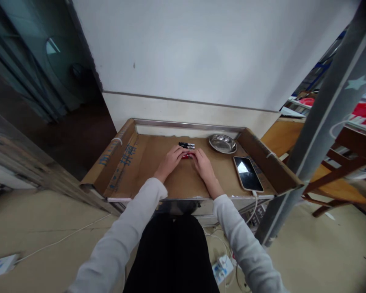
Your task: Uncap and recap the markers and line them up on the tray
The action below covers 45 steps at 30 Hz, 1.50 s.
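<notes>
My left hand (172,158) and my right hand (203,161) meet over the middle of a cardboard-lined tabletop (152,162). Their fingers are closed on a small, shiny red object (186,156), which they mostly cover, so its kind does not show clearly. Just beyond the fingertips lie small black objects with silvery ends (186,145), side by side and too small to identify. A round, shallow steel dish (223,143) stands behind and to the right of my right hand.
A phone (248,173) lies at the right with a white charging cable (255,207) hanging off the front edge. Cardboard side walls (110,154) border the tabletop. A grey metal post (317,122) and a wooden chair (332,179) stand at the right. Behind is a white wall (195,53).
</notes>
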Available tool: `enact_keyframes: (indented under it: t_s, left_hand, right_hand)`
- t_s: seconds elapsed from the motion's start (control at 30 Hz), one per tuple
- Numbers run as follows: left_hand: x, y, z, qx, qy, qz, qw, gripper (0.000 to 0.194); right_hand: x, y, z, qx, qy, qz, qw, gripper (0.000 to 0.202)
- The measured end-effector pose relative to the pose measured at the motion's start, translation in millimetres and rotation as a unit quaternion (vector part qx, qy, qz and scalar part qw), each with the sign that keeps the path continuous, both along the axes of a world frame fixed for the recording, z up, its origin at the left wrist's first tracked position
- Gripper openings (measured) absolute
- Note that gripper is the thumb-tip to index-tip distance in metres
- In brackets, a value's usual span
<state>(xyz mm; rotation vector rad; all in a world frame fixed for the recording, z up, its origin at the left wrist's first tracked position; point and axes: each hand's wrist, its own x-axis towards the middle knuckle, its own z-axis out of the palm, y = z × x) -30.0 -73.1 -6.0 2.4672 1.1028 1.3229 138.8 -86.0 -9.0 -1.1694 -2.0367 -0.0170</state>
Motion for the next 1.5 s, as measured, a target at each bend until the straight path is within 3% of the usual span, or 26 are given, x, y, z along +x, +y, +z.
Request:
enact_keyframes:
  t_s: [0.17,0.33,0.67,0.93,1.13,1.33,1.5]
  left_hand:
    - [1,1,-2.3,0.006,-0.024,0.007,1.0,0.02]
    - [1,1,-0.5,0.0,-0.024,0.028,0.999,0.02]
    - [0,0,-1.0,-0.004,-0.029,-0.005,1.0,0.022]
    - [3,-2,-3.0,-0.087,-0.044,-0.034,0.995,0.024]
    - [5,2,-3.6,-0.053,0.031,0.048,0.997,0.026]
    - [5,5,-7.8,-0.031,0.159,0.006,0.987,0.028]
    - [4,5,-6.8,-0.018,0.131,0.048,0.99,0.024]
  right_hand:
    - [-1,1,-0.6,-0.016,0.05,0.026,0.998,0.025]
    - [1,-2,2.4,-0.001,0.069,0.012,0.998,0.026]
    - [2,-1,1.9,-0.008,0.093,0.061,0.994,0.025]
    - [2,7,-7.1,-0.017,0.082,0.098,0.992,0.019]
    - [6,7,-6.1,-0.028,0.078,-0.018,0.996,0.023]
    - [14,4,-5.4,-0.016,0.024,-0.151,0.988,0.025]
    - [12,2,-3.3,-0.01,-0.031,-0.187,0.982,0.027]
